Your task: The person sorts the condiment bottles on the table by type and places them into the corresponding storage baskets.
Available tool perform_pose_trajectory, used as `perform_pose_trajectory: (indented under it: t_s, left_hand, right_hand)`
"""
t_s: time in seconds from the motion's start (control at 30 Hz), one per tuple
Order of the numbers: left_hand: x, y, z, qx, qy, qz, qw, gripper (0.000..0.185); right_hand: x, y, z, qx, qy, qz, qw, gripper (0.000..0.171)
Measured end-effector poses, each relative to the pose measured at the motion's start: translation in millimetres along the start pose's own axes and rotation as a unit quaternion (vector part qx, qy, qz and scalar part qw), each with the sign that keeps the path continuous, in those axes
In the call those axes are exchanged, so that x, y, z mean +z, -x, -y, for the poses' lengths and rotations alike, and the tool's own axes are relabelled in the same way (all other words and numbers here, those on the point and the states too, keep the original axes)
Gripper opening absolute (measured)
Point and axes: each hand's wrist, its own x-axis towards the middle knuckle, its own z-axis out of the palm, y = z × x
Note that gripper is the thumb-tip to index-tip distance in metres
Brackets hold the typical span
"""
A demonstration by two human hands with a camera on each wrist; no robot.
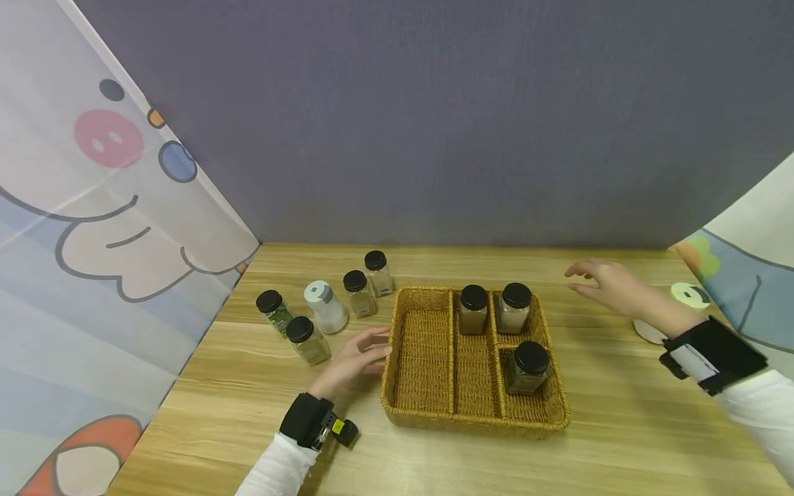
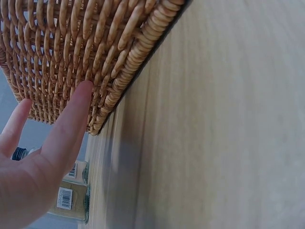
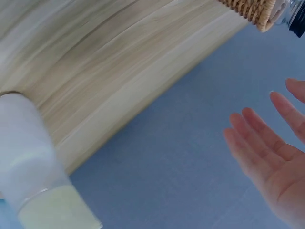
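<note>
Wooden table (image 1: 626,448) below; left hand (image 1: 355,359), fingers extended, touches the basket (image 1: 477,419); right hand (image 1: 611,286), loosely spread, hangs empty; light, even pressure should keep its jars (image 1: 526,379) upright

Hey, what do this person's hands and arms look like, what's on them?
The left hand and right hand are bare. White sleeves end at black wrist straps: the left one carries a small black block with a yellow mark, the right one shows a white patch.
</note>
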Motion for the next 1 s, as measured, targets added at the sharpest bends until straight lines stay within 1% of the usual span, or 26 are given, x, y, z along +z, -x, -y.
perform_pose_trajectory:
  t_s: [0.17, 0.33, 0.7, 0.87, 1.0]
  left_hand:
    - [0.7, 0.5, 0.1, 0.003, 0.007, 0.002, 1.0, 0.059]
    - [0.8, 0.6, 0.4, 0.003, 0.018, 0.005, 0.9998, 0.06]
    - [0.4, 0.1, 0.3, 0.003, 0.016, 0.011, 0.9998, 0.059]
    - [0.6, 0.5, -0.3, 0.008, 0.004, 0.008, 0.9999, 0.059]
    - [1.0, 0.8, -0.8, 0.004, 0.009, 0.006, 0.9999, 0.059]
  right_hand:
    - [-2.9, 7.1, -9.4, 0.016, 0.006, -0.003, 1.0, 0.023]
    - [-4.8, 12.9, -17.1, 0.034, 0.007, 0.011, 0.999, 0.025]
    - [-7.4, 23.8, -31.7, 0.056, 0.005, 0.02, 0.998, 0.027]
    - [-7.3, 29.2, -40.8, 0.056, 0.005, 0.01, 0.998, 0.027]
    - [-7.6, 34.4, -47.7, 0.058, 0.015, 0.0, 0.998, 0.026]
